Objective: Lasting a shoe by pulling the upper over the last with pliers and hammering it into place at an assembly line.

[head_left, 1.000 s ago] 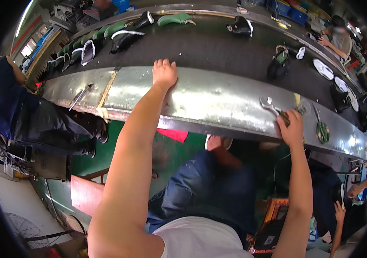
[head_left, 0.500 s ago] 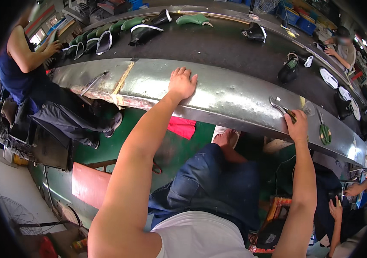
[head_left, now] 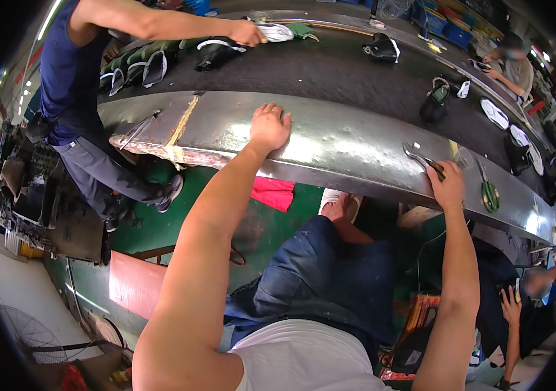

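My left hand [head_left: 269, 126] lies on the metal ledge [head_left: 350, 144] of the long bench, palm down, fingers stretched out and nothing in them. Further right, my right hand [head_left: 448, 185] rests on the same ledge, its fingers wrapped round the handles of lasting pincers [head_left: 416, 156]. The curved metal jaws point away to the left and lie on the ledge. Green-handled scissors [head_left: 490, 195] lie just right of that hand, beside a small clear round thing [head_left: 466, 158].
Beyond the ledge runs a dark belt [head_left: 304, 78] with black shoe uppers [head_left: 382, 48], green-lined ones [head_left: 155, 68] and white soles [head_left: 494, 113]. A co-worker [head_left: 76, 85] stands at left, one hand [head_left: 247, 32] at a white shoe piece [head_left: 276, 31]. Another tool [head_left: 140, 129] lies near them.
The co-worker at left has come closer and stretched an arm over the belt to a white shoe piece. The green piece there is now partly covered. Both my hands stay nearly in place.
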Demonstrator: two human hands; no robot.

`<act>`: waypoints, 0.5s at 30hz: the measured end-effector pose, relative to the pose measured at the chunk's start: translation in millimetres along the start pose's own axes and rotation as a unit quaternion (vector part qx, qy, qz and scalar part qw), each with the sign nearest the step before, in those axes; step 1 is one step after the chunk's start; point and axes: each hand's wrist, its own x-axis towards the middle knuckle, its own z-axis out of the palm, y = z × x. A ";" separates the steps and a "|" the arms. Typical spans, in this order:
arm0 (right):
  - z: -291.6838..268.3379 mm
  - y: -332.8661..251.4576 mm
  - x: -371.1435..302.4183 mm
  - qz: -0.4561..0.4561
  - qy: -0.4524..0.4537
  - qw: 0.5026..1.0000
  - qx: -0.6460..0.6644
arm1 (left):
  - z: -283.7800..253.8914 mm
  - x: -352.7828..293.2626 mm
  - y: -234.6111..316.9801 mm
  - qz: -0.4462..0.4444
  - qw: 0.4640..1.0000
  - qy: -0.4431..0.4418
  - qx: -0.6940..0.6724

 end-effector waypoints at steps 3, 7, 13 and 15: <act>-0.1 0.1 0.3 -0.001 0.005 1.000 -0.003 | 1.1 1.4 -1.1 0.008 1.000 -0.002 0.001; 1.0 2.0 0.5 -0.001 0.006 1.000 0.007 | 1.4 2.2 -1.0 0.005 1.000 0.001 0.005; 2.4 3.7 -0.2 0.000 0.009 1.000 0.009 | -0.3 0.7 0.5 0.003 1.000 -0.002 0.017; 2.4 3.8 -0.3 0.002 0.013 1.000 0.004 | -0.6 0.4 0.9 0.003 1.000 -0.002 0.019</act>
